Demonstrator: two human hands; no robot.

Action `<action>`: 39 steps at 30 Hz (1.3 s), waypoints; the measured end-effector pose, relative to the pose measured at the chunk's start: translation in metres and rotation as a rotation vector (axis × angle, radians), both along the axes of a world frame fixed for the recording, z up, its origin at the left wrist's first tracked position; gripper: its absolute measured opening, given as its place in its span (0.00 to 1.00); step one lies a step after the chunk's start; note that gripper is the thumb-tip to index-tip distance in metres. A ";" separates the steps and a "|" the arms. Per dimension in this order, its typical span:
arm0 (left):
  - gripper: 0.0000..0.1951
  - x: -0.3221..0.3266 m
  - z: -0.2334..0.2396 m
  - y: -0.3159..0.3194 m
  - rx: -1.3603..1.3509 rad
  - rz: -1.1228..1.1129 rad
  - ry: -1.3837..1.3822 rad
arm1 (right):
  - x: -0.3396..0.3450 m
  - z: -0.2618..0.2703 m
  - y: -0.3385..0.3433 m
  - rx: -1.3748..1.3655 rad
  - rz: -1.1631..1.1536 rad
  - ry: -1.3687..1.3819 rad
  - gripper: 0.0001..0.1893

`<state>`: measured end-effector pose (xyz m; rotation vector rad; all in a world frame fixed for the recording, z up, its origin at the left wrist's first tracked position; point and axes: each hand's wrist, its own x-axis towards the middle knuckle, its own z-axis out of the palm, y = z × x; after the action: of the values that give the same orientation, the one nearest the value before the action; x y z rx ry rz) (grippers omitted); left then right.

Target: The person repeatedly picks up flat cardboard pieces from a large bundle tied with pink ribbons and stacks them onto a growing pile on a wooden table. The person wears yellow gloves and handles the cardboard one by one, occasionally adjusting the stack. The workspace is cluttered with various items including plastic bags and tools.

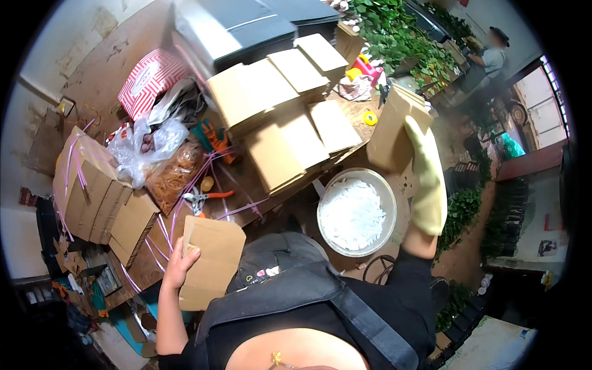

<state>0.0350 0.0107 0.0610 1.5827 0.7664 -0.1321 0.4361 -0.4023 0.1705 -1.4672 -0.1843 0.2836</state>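
My bare left hand [179,266] grips a flat cardboard piece [212,263] by its left edge, low in front of my lap, with the thumb lying on its face. On the right, my right hand [422,152] wears a long pale yellow glove. It holds a bundle of cardboard pieces [393,125] that stands tilted at the table's right end; the fingers behind the bundle are hidden. Several stacks of flat cardboard [284,143] lie on the wooden table [180,226] ahead of me. A round tub [393,217] full of small white pieces stands between the table and my right arm.
Red-handled pruning shears [199,196], a bag of rubber bands [175,173] and purple strings lie on the table's left part, near tied cardboard bundles [92,203]. Dark boxes [259,27] rise behind the stacks. Leafy stems [393,37] and another person [490,64] are at the far right.
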 end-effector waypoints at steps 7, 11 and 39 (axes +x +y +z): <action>0.29 0.017 0.014 -0.057 -0.018 0.100 0.070 | 0.148 -0.146 -0.002 -0.334 0.333 0.267 0.19; 0.29 0.024 0.019 -0.071 -0.013 0.133 0.099 | 0.198 -0.222 0.052 -1.006 0.748 0.203 0.24; 0.40 0.085 0.014 -0.048 0.036 -0.093 0.185 | -0.075 -0.084 0.032 -0.558 0.790 0.033 0.20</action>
<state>0.1196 -0.0375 0.0755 1.6563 0.8422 -0.3378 0.3612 -0.3701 0.0864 -1.8842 -0.7045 1.0625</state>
